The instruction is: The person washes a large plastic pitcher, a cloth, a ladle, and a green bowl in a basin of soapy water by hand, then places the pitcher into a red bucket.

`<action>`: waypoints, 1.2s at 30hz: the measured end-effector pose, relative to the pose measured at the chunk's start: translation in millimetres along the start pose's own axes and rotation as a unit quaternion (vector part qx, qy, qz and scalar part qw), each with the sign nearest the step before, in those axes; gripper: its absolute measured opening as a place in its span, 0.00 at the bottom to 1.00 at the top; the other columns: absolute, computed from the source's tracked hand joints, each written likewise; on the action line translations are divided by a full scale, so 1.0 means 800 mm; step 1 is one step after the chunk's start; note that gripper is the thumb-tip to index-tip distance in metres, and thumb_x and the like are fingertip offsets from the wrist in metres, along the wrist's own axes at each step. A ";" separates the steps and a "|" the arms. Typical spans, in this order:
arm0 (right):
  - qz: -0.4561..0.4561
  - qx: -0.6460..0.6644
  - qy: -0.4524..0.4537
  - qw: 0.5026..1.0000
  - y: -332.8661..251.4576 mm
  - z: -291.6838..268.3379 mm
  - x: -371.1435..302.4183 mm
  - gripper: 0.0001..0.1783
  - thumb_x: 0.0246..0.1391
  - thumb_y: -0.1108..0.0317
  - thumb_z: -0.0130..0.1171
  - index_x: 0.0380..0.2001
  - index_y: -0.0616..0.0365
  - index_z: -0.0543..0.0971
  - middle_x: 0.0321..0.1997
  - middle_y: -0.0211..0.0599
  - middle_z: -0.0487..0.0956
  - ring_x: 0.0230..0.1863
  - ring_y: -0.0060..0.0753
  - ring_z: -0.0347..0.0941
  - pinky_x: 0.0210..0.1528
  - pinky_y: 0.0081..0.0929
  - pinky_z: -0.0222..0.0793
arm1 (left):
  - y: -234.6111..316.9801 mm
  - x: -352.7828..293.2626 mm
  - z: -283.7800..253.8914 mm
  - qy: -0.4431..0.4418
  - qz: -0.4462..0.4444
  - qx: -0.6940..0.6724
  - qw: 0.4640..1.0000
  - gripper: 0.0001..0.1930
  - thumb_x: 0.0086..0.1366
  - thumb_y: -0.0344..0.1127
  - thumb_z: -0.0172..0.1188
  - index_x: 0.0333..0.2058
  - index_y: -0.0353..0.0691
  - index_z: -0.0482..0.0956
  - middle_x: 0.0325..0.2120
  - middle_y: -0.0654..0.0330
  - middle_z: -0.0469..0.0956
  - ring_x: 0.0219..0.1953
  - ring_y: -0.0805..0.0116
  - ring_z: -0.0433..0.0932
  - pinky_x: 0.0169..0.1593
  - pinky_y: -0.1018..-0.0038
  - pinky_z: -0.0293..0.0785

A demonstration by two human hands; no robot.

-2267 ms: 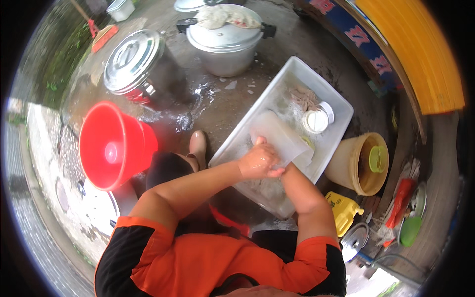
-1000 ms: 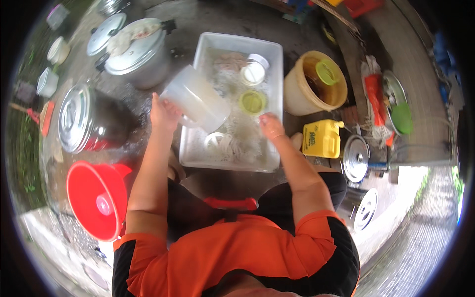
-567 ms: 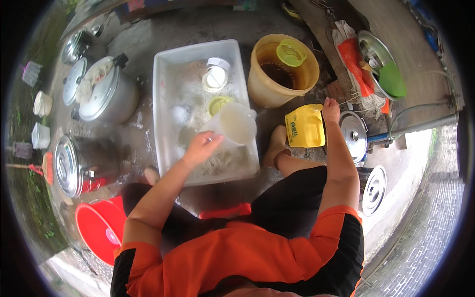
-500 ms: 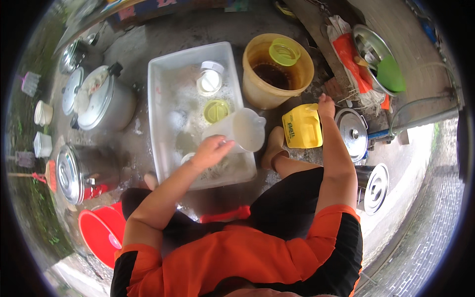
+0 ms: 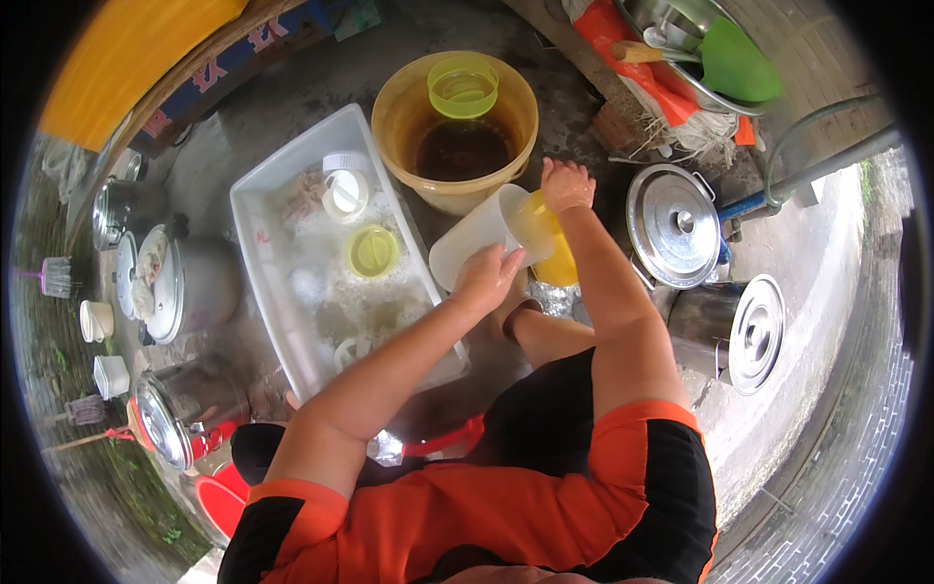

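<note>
Pitcher (image 5: 479, 237) of cloudy plastic lies tilted in my left hand (image 5: 489, 279), fingers closed along its side, mouth toward my right hand (image 5: 567, 185). That hand is at the top of a yellow jug (image 5: 557, 261), partly hidden behind the plastic; I can't tell whether its grip is closed on the handle. So far, I judge, one piece is out of the sudsy water (image 5: 311, 326), while a yellow-green round lid (image 5: 373, 251), a round white container (image 5: 345, 197) and a crumpled cloth (image 5: 300, 200) are left in the white tub (image 5: 302, 159). For room, the tub's right rim runs just beside the pitcher's base, and a beige bucket (image 5: 443, 195) stands close beyond it. Rightward, a strip of dark floor (image 5: 611, 211) separates my right hand from a lidded steel pot (image 5: 664, 234).
</note>
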State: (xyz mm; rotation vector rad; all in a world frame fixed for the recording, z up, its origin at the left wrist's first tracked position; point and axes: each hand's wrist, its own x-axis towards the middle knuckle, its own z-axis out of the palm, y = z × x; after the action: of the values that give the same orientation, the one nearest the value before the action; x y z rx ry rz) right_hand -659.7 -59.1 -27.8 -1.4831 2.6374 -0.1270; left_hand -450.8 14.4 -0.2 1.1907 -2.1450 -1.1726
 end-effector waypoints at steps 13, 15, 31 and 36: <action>-0.051 -0.001 0.122 0.991 0.004 0.009 -0.005 0.25 0.62 0.51 0.32 0.35 0.53 0.78 0.37 0.39 0.80 0.43 0.42 0.74 0.48 0.42 0.62 | -0.010 -0.004 0.012 0.043 0.007 0.015 0.999 0.21 0.64 0.47 0.50 0.25 0.30 0.68 0.24 0.39 0.73 0.30 0.37 0.70 0.33 0.54 0.66; -0.050 -0.023 0.132 0.990 0.001 0.011 -0.007 0.24 0.62 0.51 0.33 0.33 0.51 0.78 0.35 0.37 0.80 0.42 0.41 0.74 0.47 0.41 0.62 | -0.007 -0.005 0.010 0.035 0.008 -0.003 0.999 0.21 0.64 0.47 0.50 0.26 0.30 0.68 0.24 0.40 0.73 0.30 0.37 0.70 0.33 0.54 0.66; -0.084 0.059 0.191 0.976 0.027 -0.001 0.017 0.23 0.59 0.50 0.39 0.32 0.57 0.76 0.33 0.53 0.78 0.36 0.57 0.74 0.39 0.49 0.70 | -0.131 -0.270 -0.250 0.280 -0.023 -0.105 0.954 0.19 0.51 0.29 0.62 0.43 0.36 0.73 0.45 0.55 0.68 0.42 0.67 0.71 0.41 0.75 0.70; -0.145 0.180 0.237 0.943 -0.039 -0.077 -0.018 0.19 0.58 0.53 0.44 0.35 0.57 0.76 0.31 0.53 0.77 0.34 0.58 0.74 0.37 0.45 0.70 | -0.155 -0.330 -0.327 0.384 -0.126 -0.030 0.914 0.16 0.54 0.25 0.57 0.44 0.35 0.73 0.45 0.56 0.70 0.41 0.70 0.70 0.45 0.75 0.68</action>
State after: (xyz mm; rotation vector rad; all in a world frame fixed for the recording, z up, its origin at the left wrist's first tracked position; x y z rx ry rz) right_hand -634.4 -62.2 37.8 -1.8689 2.4863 -1.0540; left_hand -67.8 77.9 52.7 1.5945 -1.3823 -0.6698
